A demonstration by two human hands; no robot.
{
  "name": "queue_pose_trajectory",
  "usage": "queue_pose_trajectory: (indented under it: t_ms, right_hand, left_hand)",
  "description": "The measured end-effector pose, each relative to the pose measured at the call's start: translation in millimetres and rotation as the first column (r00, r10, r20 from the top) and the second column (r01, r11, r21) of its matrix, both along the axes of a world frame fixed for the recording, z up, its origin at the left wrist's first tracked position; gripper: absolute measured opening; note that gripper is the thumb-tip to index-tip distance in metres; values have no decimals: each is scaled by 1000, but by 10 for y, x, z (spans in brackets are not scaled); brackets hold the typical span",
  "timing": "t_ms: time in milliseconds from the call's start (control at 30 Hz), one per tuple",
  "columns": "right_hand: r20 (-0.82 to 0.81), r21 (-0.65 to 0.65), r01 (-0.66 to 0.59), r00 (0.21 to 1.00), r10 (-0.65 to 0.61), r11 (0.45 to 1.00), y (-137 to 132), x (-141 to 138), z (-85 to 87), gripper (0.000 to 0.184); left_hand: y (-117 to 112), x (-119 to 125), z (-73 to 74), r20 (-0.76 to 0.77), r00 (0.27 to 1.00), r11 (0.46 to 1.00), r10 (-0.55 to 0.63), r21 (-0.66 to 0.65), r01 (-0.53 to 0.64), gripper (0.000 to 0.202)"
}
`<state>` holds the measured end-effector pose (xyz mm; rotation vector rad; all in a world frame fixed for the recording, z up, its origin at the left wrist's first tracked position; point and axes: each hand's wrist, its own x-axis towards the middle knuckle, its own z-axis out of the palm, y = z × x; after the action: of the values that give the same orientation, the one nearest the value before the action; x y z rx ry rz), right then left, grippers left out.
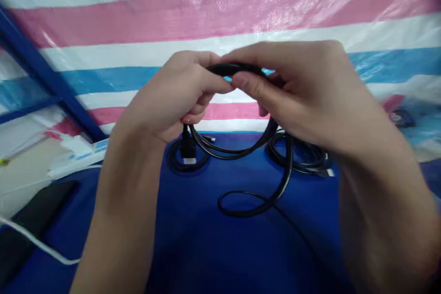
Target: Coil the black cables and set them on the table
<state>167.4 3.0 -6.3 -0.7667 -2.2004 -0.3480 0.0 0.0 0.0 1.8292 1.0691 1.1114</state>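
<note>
Both my hands are raised above a blue table top (213, 243) and grip the same black cable (237, 148). My left hand (175, 96) is closed round a bundle of its loops, and a black plug with a silver tip (188, 149) hangs just below it. My right hand (303, 96) pinches the top of the loop between thumb and fingers. The cable droops in a curve between the hands and trails down onto the table, where it forms a loose loop (246, 202).
Two more black cable coils lie on the table, one behind the plug (175, 161) and one at the right (310, 158). A white cable (34, 241) crosses a dark flat object (27, 225) at the left. A pink, white and blue striped sheet (220, 14) hangs behind, with a blue frame bar (44, 73).
</note>
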Motion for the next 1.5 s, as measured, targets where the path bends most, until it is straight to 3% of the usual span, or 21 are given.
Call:
queue_pose_trajectory:
  t_ms: [100, 200, 333, 433, 500, 600, 733, 867, 1000, 1067, 1167, 1300, 1400, 1500]
  right_hand:
    - [115, 9, 84, 990, -84, 996, -12, -14, 12, 26]
    - [97, -68, 32, 995, -25, 997, -17, -19, -3, 29]
    - [-73, -228, -140, 989, 127, 963, 11, -6, -56, 34]
    - [-259, -305, -244, 951, 166, 920, 38, 5, -80, 46]
    - [-343, -331, -300, 921, 182, 895, 38, 11, -75, 47]
    - [-260, -377, -282, 946, 192, 882, 12, 23, -46, 35]
    - [-99, -361, -203, 979, 179, 910, -11, 42, -27, 28]
    - [-144, -373, -267, 963, 228, 889, -19, 28, -52, 38]
    - [-287, -358, -320, 932, 223, 877, -73, -46, -84, 43]
    - [-348, -336, -346, 910, 226, 876, -88, -97, -106, 46]
    - [-378, -299, -363, 894, 240, 883, -51, -157, -143, 53]
    - [-261, -207, -245, 947, 188, 947, 53, -143, -144, 52]
    - [-25, -117, -33, 999, 30, 993, 63, -66, -82, 26]
    - [142, -171, -11, 989, 36, 985, 2, 16, -9, 19]
  left_hand:
    - [43, -85, 33, -147, 989, 1000, 8, -28, -12, 17]
    - [59, -177, 54, -232, 973, 999, -18, -43, 8, 19]
    - [28, -211, 75, -123, 992, 1000, -21, -8, 20, 17]
    - [0, -167, 91, 38, 998, 998, -40, 42, 38, 7]
    - [-8, -153, 98, 69, 994, 996, -82, 44, 79, 15]
    - [-3, -191, 99, -40, 996, 997, -75, -15, 75, 5]
    - [9, -298, 92, -149, 984, 993, -100, -74, 90, 19]
    - [-8, -360, 99, -68, 981, 982, -180, -62, 176, 26]
    - [-37, -351, 115, 34, 979, 979, -202, 23, 202, 19]
    - [-36, -338, 114, 102, 969, 974, -224, 67, 218, 24]
    - [-11, -320, 108, 193, 952, 971, -238, 38, 235, 29]
    - [18, -290, 115, 116, 988, 993, -101, -46, 107, 12]
    - [13, -305, 119, -97, 995, 997, 22, -66, -28, 11]
    - [-2, -390, 103, -283, 959, 995, -15, -95, -13, 12]
